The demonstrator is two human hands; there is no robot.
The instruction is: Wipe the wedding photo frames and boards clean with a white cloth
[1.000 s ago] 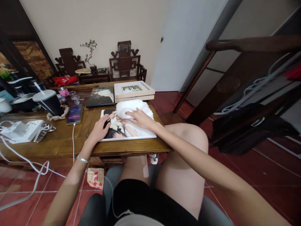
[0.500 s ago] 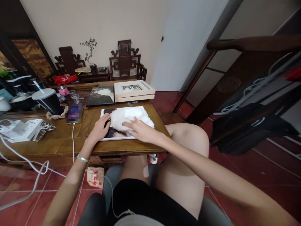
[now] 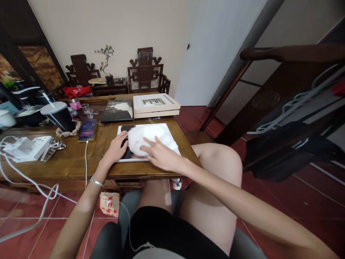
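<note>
A flat photo panel with a white border and dark picture areas lies near the table's front edge. Spread over most of it is a soft, fluffy white cloth, hiding much of the picture. My right hand grips the cloth from above, fingers curved over its near part; the palm side is hidden. At the panel's left edge rests my left hand, its fingers stretched out, the tips touching the dark part of the picture beside the cloth. It holds nothing that I can see.
Behind the panel are a dark photo board and stacked pale frames. To the left on the wooden table stand a charging phone, a lidded cup and a power strip with cables.
My right hand has moved slightly toward me with the cloth, which now covers more of the picture's lower part. My left hand stays at the panel's left edge.
</note>
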